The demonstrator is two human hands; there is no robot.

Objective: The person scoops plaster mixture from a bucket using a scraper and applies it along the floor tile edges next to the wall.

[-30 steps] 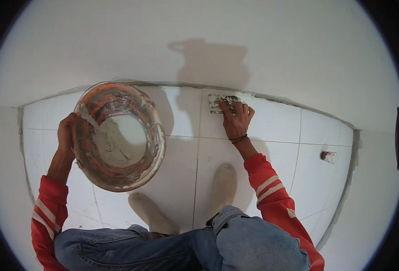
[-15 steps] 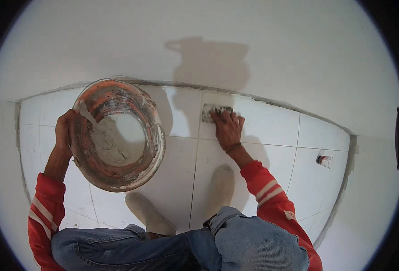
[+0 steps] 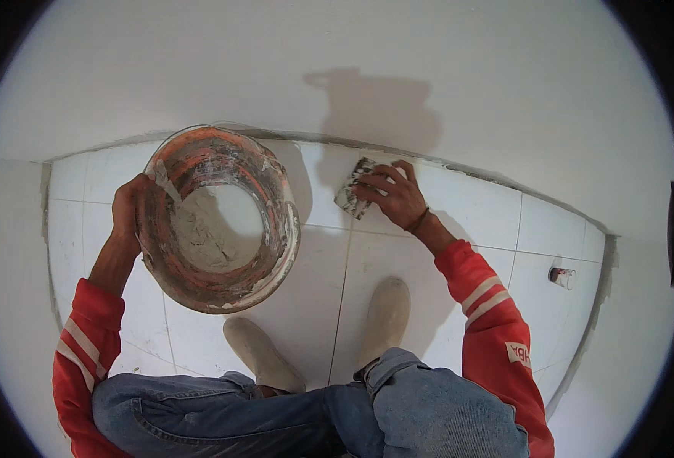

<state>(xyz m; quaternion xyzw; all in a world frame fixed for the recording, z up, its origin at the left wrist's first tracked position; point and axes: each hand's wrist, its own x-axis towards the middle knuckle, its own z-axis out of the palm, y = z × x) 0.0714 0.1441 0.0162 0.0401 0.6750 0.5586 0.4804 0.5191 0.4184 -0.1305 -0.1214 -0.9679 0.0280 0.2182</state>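
Orange under smeared putty (image 3: 287,220), the bucket (image 3: 213,153) was gripped at its left rim by the left hand (image 3: 128,206), while the right hand (image 3: 402,200), fingers bent over the scraper (image 3: 347,200), had swung it nearer the bucket's right side, out of line with the wall (image 3: 512,99).

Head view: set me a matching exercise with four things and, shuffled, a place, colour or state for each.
1. Bucket
2. Smeared flat tool
3. Small clear container
4. Shoes

A. Beige
B. Held by the left hand
C. On the floor tiles, far right
D. In the right hand

Pairs: 1-B, 2-D, 3-C, 4-A
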